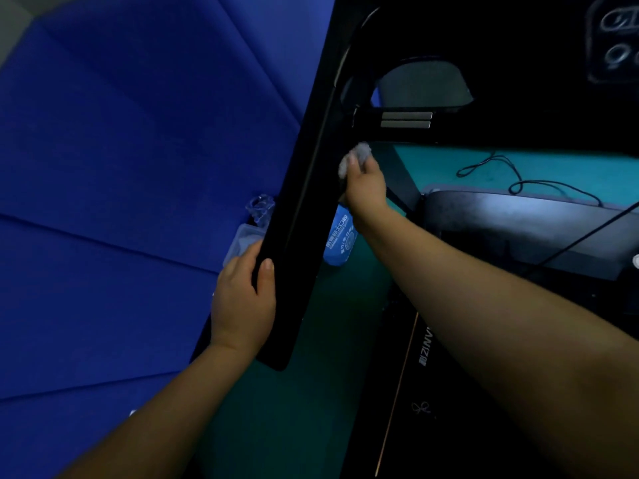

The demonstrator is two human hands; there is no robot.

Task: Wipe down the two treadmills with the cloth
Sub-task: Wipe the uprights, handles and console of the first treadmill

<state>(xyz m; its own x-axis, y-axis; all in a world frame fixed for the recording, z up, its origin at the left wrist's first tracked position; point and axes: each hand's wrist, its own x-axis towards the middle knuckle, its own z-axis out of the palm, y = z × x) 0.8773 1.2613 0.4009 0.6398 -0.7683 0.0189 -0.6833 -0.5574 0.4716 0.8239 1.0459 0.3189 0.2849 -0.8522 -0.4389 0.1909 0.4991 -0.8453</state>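
Subject: one treadmill (449,133) in view, standing on a green floor (311,392) beside a blue padded wall (121,167). No second machine can be identified from this view.

Left hand (242,299): closed around the near end of the black left handrail (304,202), thumb on the upper face and fingers wrapped beneath. In my judgement it is bracing the rail.

Right hand (366,184): arm extended, fingers bunched around a pale grey cloth (358,155). The cloth is pressed to the inner face of the handrail, just below where the crossbar joins it.

Other items: a blue printed packet (340,236) and a clear plastic tub (240,245) lie on the floor, partly hidden behind the rail. A black cable (511,178) runs loose across the floor beyond the motor hood (518,219).

Progress assessment: work is under way on the upper frame of this machine, at the handrail. The frame is too dark to show which surfaces are already clean. The console (615,46), the motor hood and the running deck (427,350) show no visible wiping marks, so their state cannot be confirmed. Judged outstanding: the remainder of this rail, possibly the other surfaces named, and the second treadmill. I would place the task at an early to middle stage.
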